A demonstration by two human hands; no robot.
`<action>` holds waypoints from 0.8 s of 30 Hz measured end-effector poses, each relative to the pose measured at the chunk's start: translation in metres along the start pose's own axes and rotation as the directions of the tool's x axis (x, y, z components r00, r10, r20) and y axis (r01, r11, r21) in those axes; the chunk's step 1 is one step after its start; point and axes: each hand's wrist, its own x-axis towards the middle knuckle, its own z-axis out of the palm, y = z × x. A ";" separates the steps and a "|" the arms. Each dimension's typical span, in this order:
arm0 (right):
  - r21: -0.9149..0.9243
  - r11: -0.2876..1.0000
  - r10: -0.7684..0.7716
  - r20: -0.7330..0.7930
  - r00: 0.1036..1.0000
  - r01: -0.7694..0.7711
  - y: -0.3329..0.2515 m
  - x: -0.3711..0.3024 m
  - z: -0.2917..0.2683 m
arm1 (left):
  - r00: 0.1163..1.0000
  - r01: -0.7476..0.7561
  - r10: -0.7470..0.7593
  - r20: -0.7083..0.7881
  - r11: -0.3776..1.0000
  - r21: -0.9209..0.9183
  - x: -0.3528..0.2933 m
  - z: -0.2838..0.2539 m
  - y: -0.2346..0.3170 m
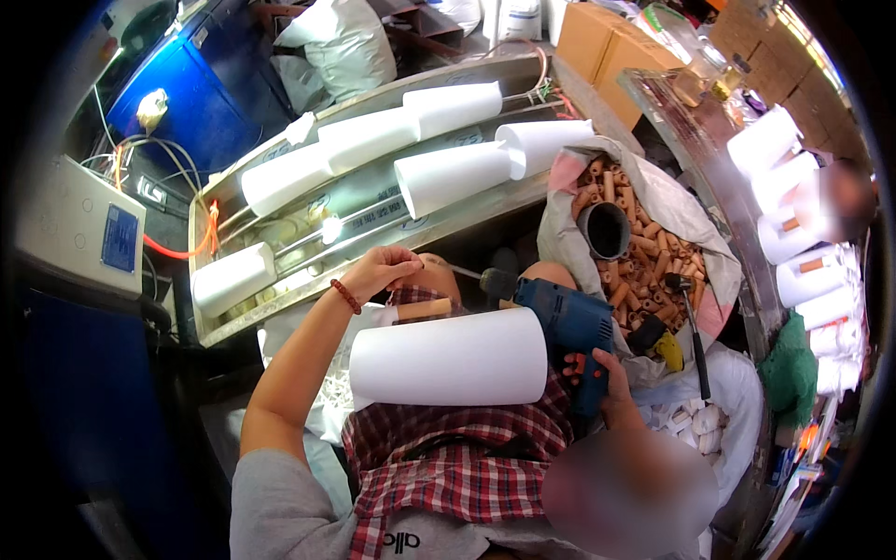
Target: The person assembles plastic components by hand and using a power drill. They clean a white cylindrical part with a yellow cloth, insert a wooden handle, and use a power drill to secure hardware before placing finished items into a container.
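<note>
My right hand (611, 378) is wrapped round the handle of a blue power drill (565, 313), whose chuck points left over my lap. In front of the chuck, my left hand (387, 268) has its fingertips pinched together; what they hold, if anything, is too small to make out. Across my lap lies a large white tapered cone (448, 359), its wide end toward the drill. A tan tube (423, 310) shows just behind the cone, below my left hand.
A long trough (299, 322) ahead has several white cones (453, 179) on rods. Right of it stands a sack (714, 238) of brown tubes (644, 247) with a hammer (695, 341) on top. More white cones (803, 280) line a bench at right. A control box (84, 229) stands left.
</note>
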 end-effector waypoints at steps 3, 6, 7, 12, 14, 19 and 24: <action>0.057 0.998 0.016 -0.014 1.000 -0.015 0.004 0.005 -0.004 | 1.000 0.014 -0.014 -0.009 0.999 -0.047 -0.003 -0.001 -0.005; 0.006 1.000 0.006 0.003 1.000 -0.006 -0.001 0.006 0.000 | 1.000 0.009 -0.009 0.001 0.992 -0.126 0.000 -0.004 -0.011; -0.006 1.000 0.001 0.006 1.000 -0.001 -0.004 0.006 0.002 | 1.000 0.008 -0.008 -0.001 0.990 -0.141 0.002 -0.002 -0.008; -0.034 0.999 0.002 0.005 1.000 -0.002 -0.010 0.007 0.004 | 1.000 0.008 -0.009 -0.006 0.986 -0.165 0.009 0.001 -0.004; -0.043 0.999 0.003 0.003 1.000 -0.003 -0.011 0.007 0.004 | 1.000 -0.004 0.004 -0.005 0.985 -0.172 0.010 0.001 -0.004; -0.060 0.998 0.003 0.007 1.000 -0.002 -0.015 0.006 0.008 | 1.000 -0.025 0.026 0.003 0.978 -0.205 0.009 -0.001 -0.004; -0.064 0.998 0.006 0.003 1.000 -0.005 -0.015 0.007 0.006 | 0.999 -0.041 0.043 0.008 0.987 -0.158 0.009 0.001 0.000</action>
